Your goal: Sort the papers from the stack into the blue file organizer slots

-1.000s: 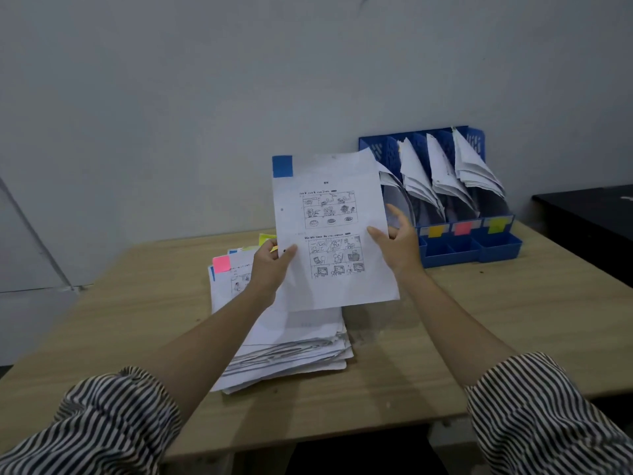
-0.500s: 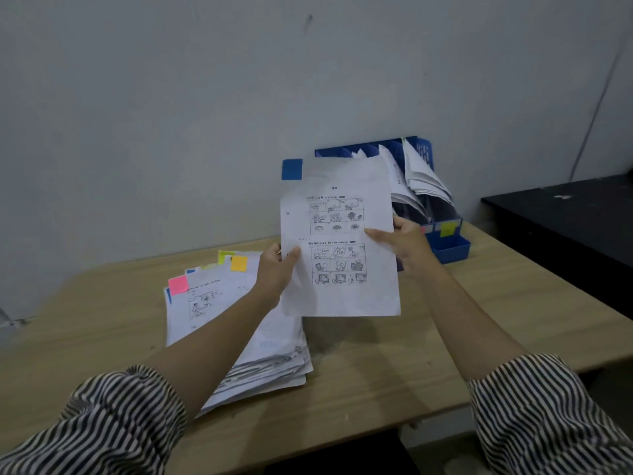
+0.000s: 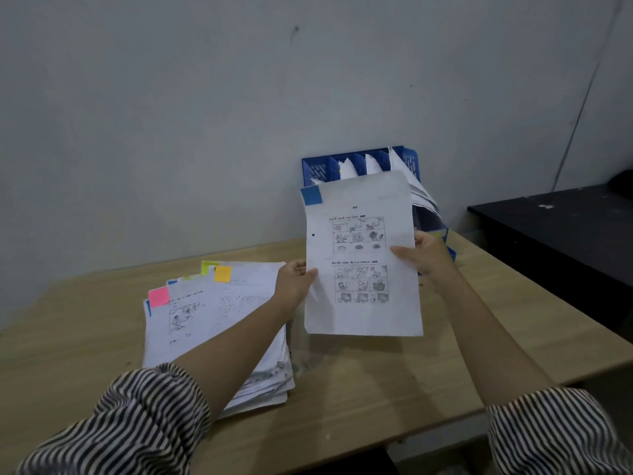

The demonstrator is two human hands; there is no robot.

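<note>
Papers stack (image 3: 219, 323) lies left on counter (image 3: 376, 382), pink, orange, green tabs at top edge. Left hand (image 3: 294, 282) and right hand (image 3: 426, 257) pinch a blue-tabbed worksheet (image 3: 363, 255) by its sides, upright before blue file organizer (image 3: 320, 169); print unreadable.

The sheet (image 3: 361, 255) hides most of the organizer (image 3: 322, 168), at 12 o'clock of it; slot count is perhaps four. Sheet print is too small to read. Both sleeves are cut off at 6 o'clock.
</note>
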